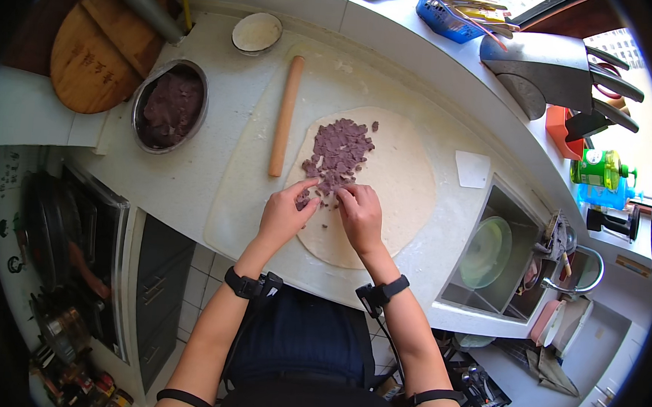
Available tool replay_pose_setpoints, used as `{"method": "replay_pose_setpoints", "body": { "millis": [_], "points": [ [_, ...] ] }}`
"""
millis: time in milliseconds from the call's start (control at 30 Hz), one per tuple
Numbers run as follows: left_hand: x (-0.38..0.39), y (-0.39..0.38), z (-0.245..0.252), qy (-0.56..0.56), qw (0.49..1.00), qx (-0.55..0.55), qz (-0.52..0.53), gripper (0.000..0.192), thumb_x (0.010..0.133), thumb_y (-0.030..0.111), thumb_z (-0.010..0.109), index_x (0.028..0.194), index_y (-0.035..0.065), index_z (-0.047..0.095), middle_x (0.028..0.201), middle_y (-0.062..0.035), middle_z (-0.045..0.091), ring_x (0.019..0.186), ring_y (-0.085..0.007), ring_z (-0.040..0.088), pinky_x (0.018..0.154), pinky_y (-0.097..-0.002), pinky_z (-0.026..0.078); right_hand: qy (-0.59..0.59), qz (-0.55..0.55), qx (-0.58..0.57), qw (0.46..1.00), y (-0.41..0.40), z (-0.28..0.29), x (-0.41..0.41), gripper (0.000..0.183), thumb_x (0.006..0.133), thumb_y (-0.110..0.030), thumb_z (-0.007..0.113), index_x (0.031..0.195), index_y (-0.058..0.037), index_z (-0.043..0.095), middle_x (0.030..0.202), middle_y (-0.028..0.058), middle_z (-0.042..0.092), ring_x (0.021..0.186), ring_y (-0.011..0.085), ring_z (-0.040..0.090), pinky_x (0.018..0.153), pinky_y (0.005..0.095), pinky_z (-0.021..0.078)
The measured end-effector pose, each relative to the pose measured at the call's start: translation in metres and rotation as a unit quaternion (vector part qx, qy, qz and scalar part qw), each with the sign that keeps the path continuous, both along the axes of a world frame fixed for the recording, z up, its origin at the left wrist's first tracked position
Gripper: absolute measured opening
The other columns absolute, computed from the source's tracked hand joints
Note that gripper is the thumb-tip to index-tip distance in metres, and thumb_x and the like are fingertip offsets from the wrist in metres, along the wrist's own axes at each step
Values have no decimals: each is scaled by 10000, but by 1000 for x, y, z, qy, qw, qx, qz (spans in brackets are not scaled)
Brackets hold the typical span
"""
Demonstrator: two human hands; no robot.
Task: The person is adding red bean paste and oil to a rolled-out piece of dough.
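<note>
A large round sheet of rolled dough (pixel 397 180) lies on a pale mat on the counter. Flattened pieces of purple-brown paste (pixel 340 148) cover part of its left half, with small crumbs near the hands. My left hand (pixel 289 209) holds a lump of the paste between thumb and fingers at the dough's left edge. My right hand (pixel 360 214) is over the dough at the lower end of the paste, its fingers bent together; whether they pinch a piece is hidden. A wooden rolling pin (pixel 286 117) lies left of the dough. Further left stands a metal bowl of paste (pixel 169 107).
A small bowl of white powder (pixel 257 33) stands at the back. A white dough scraper (pixel 472 169) lies right of the dough, beside the sink (pixel 438 297). Round wooden boards (pixel 97 55) lean at the left. A knife block (pixel 536 65) stands on the back ledge.
</note>
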State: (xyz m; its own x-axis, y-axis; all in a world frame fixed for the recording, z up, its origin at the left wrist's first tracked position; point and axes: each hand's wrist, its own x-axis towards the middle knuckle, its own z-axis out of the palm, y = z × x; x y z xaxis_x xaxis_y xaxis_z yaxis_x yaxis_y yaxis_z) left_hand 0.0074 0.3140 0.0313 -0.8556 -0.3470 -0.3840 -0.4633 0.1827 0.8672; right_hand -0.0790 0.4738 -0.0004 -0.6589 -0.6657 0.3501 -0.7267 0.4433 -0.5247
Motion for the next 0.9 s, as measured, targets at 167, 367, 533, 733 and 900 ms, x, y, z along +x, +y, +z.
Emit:
{"method": "replay_pose_setpoints", "body": {
  "millis": [167, 367, 533, 733, 900],
  "points": [
    [3, -1, -7, 20, 997, 53, 46, 285, 901, 103, 632, 1172, 20, 600, 723, -29, 611, 551, -84, 577, 488, -247, 481, 0, 34, 69, 997, -7, -2, 13, 291, 766, -12, 586, 1049, 13, 648, 1009, 119, 590, 924, 284, 561, 787, 357, 477],
    [22, -5, -22, 60, 975, 184, 107, 274, 927, 19, 514, 1194, 12, 454, 873, -61, 594, 747, -137, 640, 627, -260, 537, -76, -11, 48, 996, -5, 16, 27, 308, 746, 15, 592, 1053, 18, 621, 1009, 149, 547, 912, 315, 543, 788, 388, 477],
    [33, 2, -30, 131, 964, 199, 122, 224, 957, 22, 472, 1175, 14, 418, 935, -84, 609, 867, -162, 647, 751, -284, 551, -170, -32, 37, 984, -6, 8, 23, 104, 726, 0, 605, 822, -26, 572, 826, 146, 558, 825, 328, 568, 715, 407, 472],
    [41, -8, -30, 68, 948, 292, 111, 165, 1003, 89, 476, 1143, 10, 437, 1068, -136, 622, 927, -185, 659, 809, -322, 567, -112, -3, 38, 993, -15, -1, 25, 87, 725, -17, 602, 811, -32, 599, 796, 144, 571, 785, 331, 578, 683, 410, 475],
    [42, -7, -22, 66, 926, 339, 154, 202, 1006, 140, 501, 1160, 11, 482, 1070, -93, 627, 945, -189, 660, 816, -330, 576, -134, -4, 7, 991, -11, 7, 25, 160, 742, -5, 615, 896, -40, 638, 836, 143, 597, 772, 342, 577, 683, 413, 475]
  ]
}}
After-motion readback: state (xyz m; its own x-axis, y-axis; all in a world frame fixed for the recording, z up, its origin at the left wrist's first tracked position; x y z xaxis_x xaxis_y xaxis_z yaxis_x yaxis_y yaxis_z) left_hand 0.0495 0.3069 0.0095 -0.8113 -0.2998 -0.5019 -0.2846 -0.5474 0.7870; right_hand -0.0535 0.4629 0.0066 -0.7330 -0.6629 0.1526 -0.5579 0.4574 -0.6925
